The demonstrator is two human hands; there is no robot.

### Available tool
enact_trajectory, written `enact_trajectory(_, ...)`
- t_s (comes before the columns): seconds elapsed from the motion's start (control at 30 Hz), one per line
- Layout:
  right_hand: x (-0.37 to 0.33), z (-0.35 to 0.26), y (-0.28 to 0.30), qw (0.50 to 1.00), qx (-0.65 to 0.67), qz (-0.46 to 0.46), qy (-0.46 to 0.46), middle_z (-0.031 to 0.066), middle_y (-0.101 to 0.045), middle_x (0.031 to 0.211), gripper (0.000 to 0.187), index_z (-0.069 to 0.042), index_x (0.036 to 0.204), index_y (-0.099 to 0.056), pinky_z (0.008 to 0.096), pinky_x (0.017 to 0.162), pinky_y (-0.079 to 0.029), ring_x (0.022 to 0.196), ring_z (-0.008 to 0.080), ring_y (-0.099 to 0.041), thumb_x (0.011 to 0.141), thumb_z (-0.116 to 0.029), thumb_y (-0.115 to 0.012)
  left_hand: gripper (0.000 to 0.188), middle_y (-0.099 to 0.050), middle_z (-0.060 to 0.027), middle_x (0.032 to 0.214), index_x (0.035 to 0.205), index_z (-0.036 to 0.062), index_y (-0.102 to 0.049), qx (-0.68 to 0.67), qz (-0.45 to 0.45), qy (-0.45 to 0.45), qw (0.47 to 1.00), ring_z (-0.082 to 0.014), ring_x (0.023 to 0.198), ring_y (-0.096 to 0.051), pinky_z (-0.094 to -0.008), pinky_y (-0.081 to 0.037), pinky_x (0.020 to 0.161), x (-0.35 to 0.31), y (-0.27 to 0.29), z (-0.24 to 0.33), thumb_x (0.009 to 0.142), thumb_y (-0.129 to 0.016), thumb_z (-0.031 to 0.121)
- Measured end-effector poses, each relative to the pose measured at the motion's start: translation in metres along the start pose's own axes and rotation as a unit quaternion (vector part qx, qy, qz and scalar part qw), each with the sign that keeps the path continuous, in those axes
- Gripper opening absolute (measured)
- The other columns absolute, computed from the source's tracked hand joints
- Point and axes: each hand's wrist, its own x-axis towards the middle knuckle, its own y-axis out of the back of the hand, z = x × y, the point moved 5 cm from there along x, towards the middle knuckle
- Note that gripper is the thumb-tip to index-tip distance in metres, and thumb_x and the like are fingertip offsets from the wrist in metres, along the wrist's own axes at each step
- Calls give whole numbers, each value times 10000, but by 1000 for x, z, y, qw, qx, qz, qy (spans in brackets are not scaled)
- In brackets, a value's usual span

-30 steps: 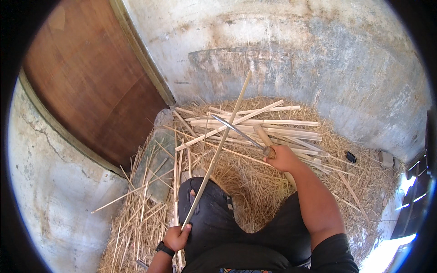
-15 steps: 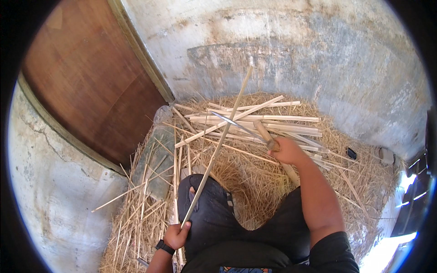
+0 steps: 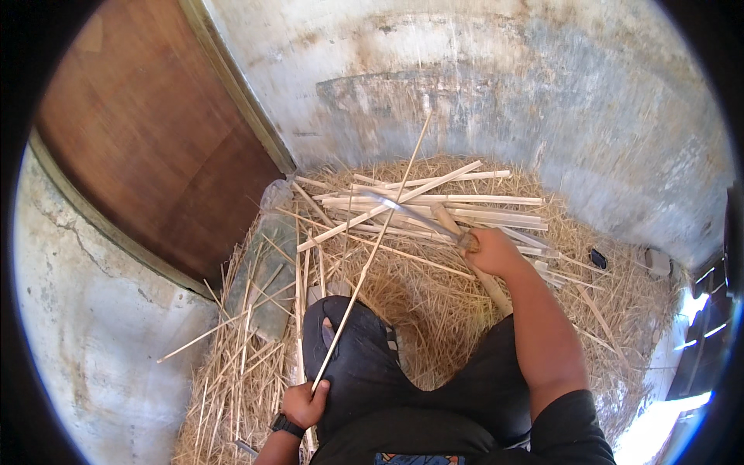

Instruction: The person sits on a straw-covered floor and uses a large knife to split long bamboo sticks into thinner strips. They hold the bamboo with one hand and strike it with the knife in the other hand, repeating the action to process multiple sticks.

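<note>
door [image 3: 147, 147], brown and framed in wood, stands well beyond the left hand [image 3: 304, 403], up to its left. nearer that hand, also leftward, loose thin slivers [image 3: 225, 395] lie on straw [image 3: 418, 341], a green sheet [image 3: 280, 240] partly under them. the left hand, a black watch [image 3: 288, 425] at its wrist, is curled around the lower end of a long pale strip [image 3: 364, 271] that slants up and rightward from it. a curved knife [image 3: 411, 212] points leftward from the right hand [image 3: 496, 252], its blade crossing the strip; whether they touch, i cannot tell. beyond both hands lies a pile of pale strips [image 3: 504, 219]. a round pole [image 3: 492, 291] passes beneath the right hand, which is wrapped around the knife's handle. farther right of it sit a small black object [image 3: 597, 259] and a greyish block [image 3: 658, 262].
</note>
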Motion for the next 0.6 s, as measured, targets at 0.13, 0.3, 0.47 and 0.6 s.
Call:
enact_trajectory(0.13,-8,-14,-4,999,13,21,29,195,-698,883,338,-89,1070,-699,465,773,-536,848,381,-676,777,-254,-734,651,-594,-255,625,658,14,-620,-29,10,-6,1000,-462,652,-622,-522,-465,594,-2,-2,-4,1001,-431,534)
enact_trajectory(0.3,-21,-57,-15,983,-64,-74,152,197,-695,883,319,-99,1060,-706,458,761,-535,831,362,-682,772,-234,-729,660,-590,-257,629,666,6,-617,-50,5,-6,999,-472,650,-612,-524,-459,597,-3,1,-3,1019,-389,515)
enact_trajectory(0.47,-3,5,3,999,46,8,-4,200,-695,933,299,-101,1042,-700,463,804,-530,882,364,-676,771,-224,-725,662,-601,-264,649,689,3,-630,-54,-4,-11,998,-476,666,-615,-528,-460,614,0,3,-1,1033,-360,499)
enact_trajectory(0.6,-4,0,11,998,24,52,-17,211,-708,957,307,-54,1023,-682,478,834,-533,908,360,-687,783,-244,-707,646,-604,-262,653,695,3,-629,-61,-8,-8,998,-475,675,-619,-522,-464,622,1,4,-3,1032,-371,490)
